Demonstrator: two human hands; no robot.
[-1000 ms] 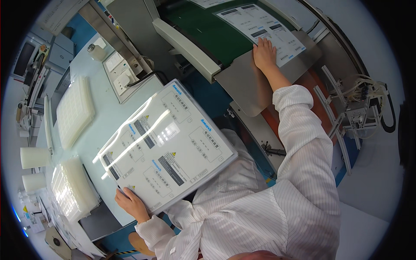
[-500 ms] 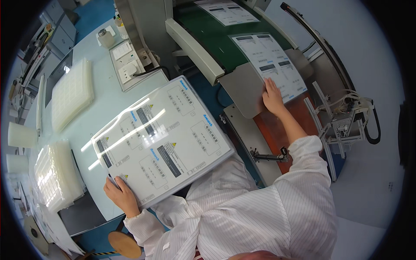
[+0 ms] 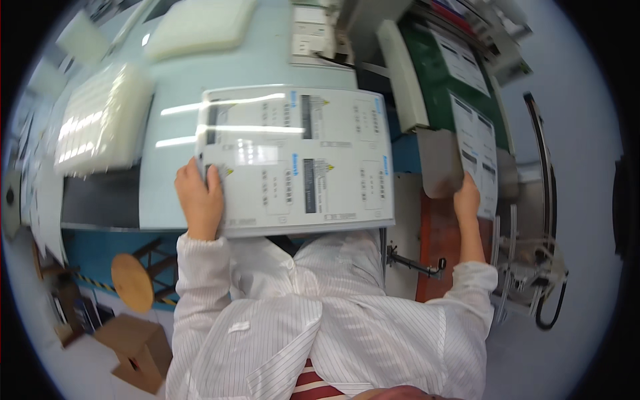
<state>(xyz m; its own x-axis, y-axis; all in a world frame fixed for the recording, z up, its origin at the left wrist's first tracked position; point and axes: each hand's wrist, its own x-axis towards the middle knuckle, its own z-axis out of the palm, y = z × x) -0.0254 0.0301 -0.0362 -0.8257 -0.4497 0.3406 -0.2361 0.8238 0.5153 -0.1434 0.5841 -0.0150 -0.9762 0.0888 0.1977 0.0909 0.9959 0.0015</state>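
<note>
Printed plastic sheets with black bars and yellow warning triangles lie in a neat stack (image 3: 340, 160) over the table's front edge, just above my lap. My left hand (image 3: 201, 203) grips the stack's left edge, thumb on top and fingers along the side. At the right, a single printed sheet (image 3: 477, 143) lies partly on the green conveyor belt (image 3: 427, 80) and partly over a grey metal plate (image 3: 440, 163). The fingers of my right hand (image 3: 469, 200) close on that sheet's near left edge; some fingertips are hidden. Farther along the belt lies another printed sheet (image 3: 461, 61).
Pale, clear-wrapped stacks (image 3: 103, 123) stand on the table's left, with a translucent pad (image 3: 200, 27) behind. A switch box (image 3: 311, 40) is at the back. Right of the conveyor is a metal bracket with cables (image 3: 533, 263). A wooden stool (image 3: 132, 283) and cardboard box (image 3: 137, 347) are lower left.
My view has turned, so the stack now looks level. My right hand has gone from lying flat on the conveyor sheet to gripping its near edge. The left hand stays at the stack's edge.
</note>
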